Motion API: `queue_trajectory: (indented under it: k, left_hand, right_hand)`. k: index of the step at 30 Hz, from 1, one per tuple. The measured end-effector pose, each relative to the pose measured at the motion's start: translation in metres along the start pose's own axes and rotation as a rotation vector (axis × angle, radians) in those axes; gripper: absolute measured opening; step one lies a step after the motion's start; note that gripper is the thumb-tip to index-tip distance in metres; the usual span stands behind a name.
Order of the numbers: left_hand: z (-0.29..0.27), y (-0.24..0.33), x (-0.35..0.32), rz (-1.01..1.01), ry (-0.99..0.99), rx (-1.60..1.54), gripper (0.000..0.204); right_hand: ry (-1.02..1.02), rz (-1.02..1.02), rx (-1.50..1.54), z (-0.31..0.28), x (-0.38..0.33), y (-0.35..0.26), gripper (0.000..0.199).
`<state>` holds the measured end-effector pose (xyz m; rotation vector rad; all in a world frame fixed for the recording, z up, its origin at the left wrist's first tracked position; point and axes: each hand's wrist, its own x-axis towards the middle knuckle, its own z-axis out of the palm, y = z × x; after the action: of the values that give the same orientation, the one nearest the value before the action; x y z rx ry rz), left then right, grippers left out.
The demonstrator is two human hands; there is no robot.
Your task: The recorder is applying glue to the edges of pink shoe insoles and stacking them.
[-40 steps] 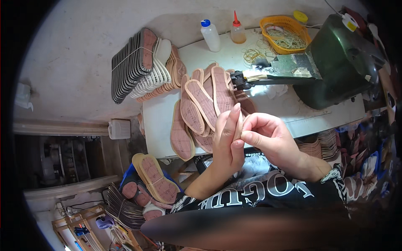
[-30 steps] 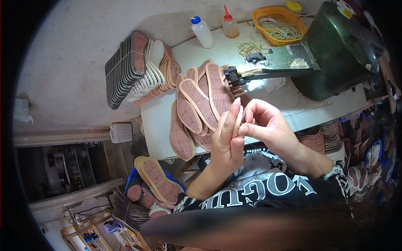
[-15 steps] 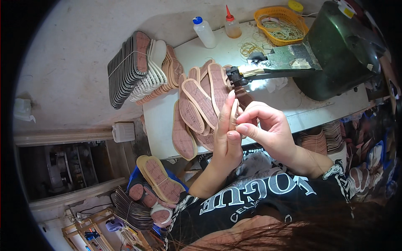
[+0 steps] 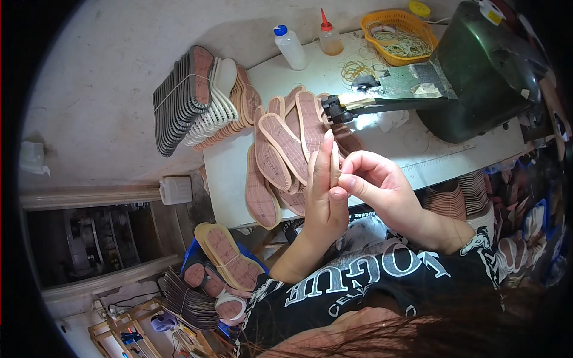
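Note:
In my left hand an insole with a pale edge stands nearly edge-on, closed between the fingers and thumb. Thumb and forefinger of my right hand are pinched together against its near-side edge; a thread there is too fine to make out. Just beyond my fingertips is the black needle-and-foot end of a green sewing machine. Left of my hands, pinkish-brown patterned insoles with pale rims lie overlapping in a loose pile on the white table.
Stacks of dark insoles, white ones and brown ones lean by the wall. At the back stand a blue-capped bottle, a red-tipped bottle and a yellow basket of rubber bands. More bundled insoles sit lower left.
My left thumb and the insole have shifted slightly to the right. My right fingers stay pinched at its edge, a little turned. The pile on the table has not moved.

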<state>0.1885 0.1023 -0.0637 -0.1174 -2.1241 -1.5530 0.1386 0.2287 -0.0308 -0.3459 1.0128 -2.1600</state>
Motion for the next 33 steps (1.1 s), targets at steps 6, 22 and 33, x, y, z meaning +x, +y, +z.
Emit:
queue_trajectory:
  k: [6,22,33]
  left_hand:
    - [-0.007,0.003,-0.002,0.006,-0.059,0.059,0.074]
    - [-0.012,0.001,-0.002,0.189,0.023,0.133,0.061]
    - [-0.017,0.005,0.005,-0.085,-0.192,-0.068,0.073]
  right_hand:
    - [-0.073,0.083,-0.011,-0.005,0.003,-0.003,0.011]
    - [-0.021,0.067,0.045,0.012,-0.002,0.002,0.01]
    - [0.248,-0.291,-0.528,-0.01,0.009,0.008,0.05]
